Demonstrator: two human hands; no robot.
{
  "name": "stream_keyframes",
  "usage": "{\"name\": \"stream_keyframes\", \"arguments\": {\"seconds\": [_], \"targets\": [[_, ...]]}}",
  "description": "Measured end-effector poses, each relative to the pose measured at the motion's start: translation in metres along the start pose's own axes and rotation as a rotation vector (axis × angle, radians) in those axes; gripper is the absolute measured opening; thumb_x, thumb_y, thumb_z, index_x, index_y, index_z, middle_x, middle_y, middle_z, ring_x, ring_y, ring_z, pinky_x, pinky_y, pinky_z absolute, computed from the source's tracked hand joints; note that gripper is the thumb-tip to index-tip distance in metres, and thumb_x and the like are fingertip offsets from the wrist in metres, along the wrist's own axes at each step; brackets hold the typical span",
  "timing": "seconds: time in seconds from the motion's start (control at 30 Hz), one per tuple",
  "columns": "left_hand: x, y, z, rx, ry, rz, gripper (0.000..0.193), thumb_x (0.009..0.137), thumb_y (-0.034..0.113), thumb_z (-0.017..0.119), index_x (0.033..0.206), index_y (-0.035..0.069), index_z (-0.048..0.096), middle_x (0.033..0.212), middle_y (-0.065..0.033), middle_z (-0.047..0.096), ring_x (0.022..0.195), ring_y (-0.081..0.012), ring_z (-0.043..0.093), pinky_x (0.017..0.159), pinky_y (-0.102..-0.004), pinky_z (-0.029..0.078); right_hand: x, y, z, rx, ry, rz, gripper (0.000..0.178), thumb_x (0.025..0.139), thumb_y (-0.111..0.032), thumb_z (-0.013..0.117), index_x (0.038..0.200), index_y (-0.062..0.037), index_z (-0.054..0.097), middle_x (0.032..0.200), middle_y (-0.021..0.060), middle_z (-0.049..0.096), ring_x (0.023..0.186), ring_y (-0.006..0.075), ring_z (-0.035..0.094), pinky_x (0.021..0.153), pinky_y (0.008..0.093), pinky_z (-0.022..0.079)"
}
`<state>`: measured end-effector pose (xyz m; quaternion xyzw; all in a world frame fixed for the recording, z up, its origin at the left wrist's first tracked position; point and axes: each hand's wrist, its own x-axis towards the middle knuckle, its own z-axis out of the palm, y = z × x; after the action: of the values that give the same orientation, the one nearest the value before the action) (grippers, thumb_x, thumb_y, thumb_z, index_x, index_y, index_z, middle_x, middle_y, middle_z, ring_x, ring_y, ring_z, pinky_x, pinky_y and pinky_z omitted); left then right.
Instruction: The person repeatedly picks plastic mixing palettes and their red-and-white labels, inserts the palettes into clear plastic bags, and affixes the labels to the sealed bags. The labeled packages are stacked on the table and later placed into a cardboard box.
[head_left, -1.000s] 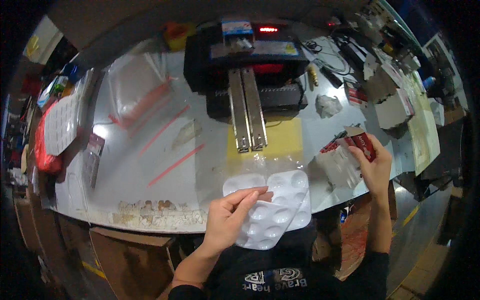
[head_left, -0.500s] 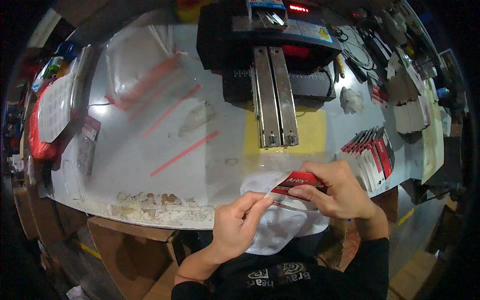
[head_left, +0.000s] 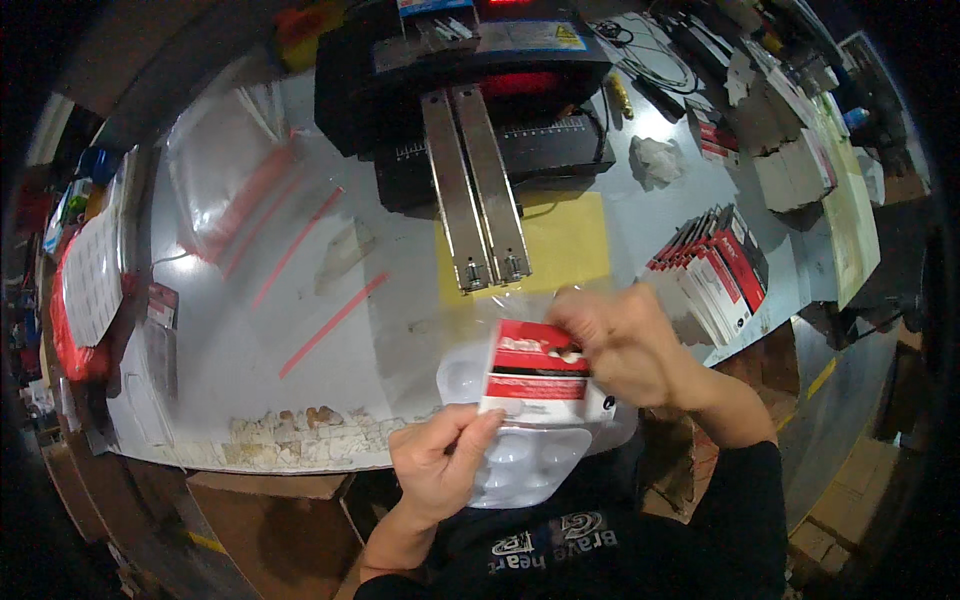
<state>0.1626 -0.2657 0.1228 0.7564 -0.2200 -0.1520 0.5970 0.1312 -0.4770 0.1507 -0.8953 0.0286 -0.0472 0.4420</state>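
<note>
A red, black and white printed card [head_left: 538,378] now faces up, spread out flat above a white plastic paint palette with round wells [head_left: 525,465]. My left hand [head_left: 440,455] pinches the card's lower left corner between thumb and fingers. At the card's upper right edge is my right hand [head_left: 630,345], smeared by motion, so its grip cannot be made out. The palette lies at the table's front edge, close against my body, and the card hides part of it. Some clear film shows around the palette and card.
A black machine [head_left: 350,95] with two long metal bars [head_left: 478,190] reaches toward me over a yellow sheet [head_left: 570,240]. Folded cards [head_left: 715,275] stand in a row at right. Clear bags [head_left: 225,160] and red strips [head_left: 335,325] lie at left.
The card, folded and narrow before, has opened out to show its printed face. My right hand has moved up and left along it. The whole view has shifted slightly.
</note>
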Motion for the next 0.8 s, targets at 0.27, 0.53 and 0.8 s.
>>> {"name": "stream_keyframes", "arguments": {"seconds": [0.27,0.53,0.8], "targets": [[-0.003,-0.021,0.01,-0.17,0.314,-0.179,0.015,0.086,0.008,0.063,0.079,-0.006,0.064,0.06,0.0044,0.053,0.055,-0.0015,0.041,0.049,-0.0171,0.032,-0.028,0.0,-0.011,0.554,-0.328,0.639,0.028,0.088,-0.022,0.061,0.075,0.0023,0.066,0.056,0.0049,0.062,0.046,0.0048,0.052,0.042,0.02,0.041],[-0.002,-0.017,0.014,-0.138,0.342,-0.192,0.016,0.086,0.009,0.063,0.081,-0.006,0.065,0.06,0.0043,0.052,0.057,-0.0015,0.041,0.05,-0.017,0.032,-0.034,0.003,0.0,0.63,-0.27,0.794,0.025,0.089,-0.016,0.059,0.076,0.0049,0.064,0.063,0.0071,0.062,0.052,0.0094,0.06,0.043,0.021,0.044],[-0.008,-0.015,0.004,-0.115,0.205,-0.308,0.021,0.09,0.013,0.058,0.079,-0.005,0.061,0.064,0.0027,0.054,0.059,-0.0034,0.042,0.052,-0.0197,0.035,-0.037,0.005,0.001,0.847,-0.353,0.773,0.021,0.09,-0.013,0.055,0.082,0.0049,0.059,0.066,0.0078,0.061,0.054,0.0111,0.06,0.043,0.0216,0.044]]}}
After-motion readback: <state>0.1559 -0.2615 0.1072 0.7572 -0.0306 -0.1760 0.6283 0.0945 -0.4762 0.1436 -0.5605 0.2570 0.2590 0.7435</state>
